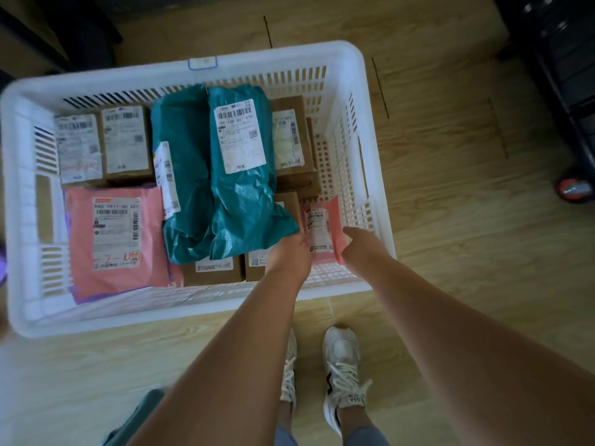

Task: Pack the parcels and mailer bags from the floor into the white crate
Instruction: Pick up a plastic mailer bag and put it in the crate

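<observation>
The white crate (206, 312) stands on the wooden floor and holds many parcels. Inside lie brown cardboard boxes (127, 143), two teal mailer bags (238, 188) across the middle and a large pink mailer bag (117, 239) at the left front. At the crate's right front corner a small pink mailer bag (322, 230) stands on edge. My left hand (288, 255) grips its left side and my right hand (362, 246) grips its right side, both reaching down inside the crate.
A dark wheeled rack (566, 91) stands at the right, with a red-rimmed wheel (574, 188). Dark furniture (58, 30) sits beyond the crate at the top left. My feet in white sneakers (343, 371) stand just in front of the crate.
</observation>
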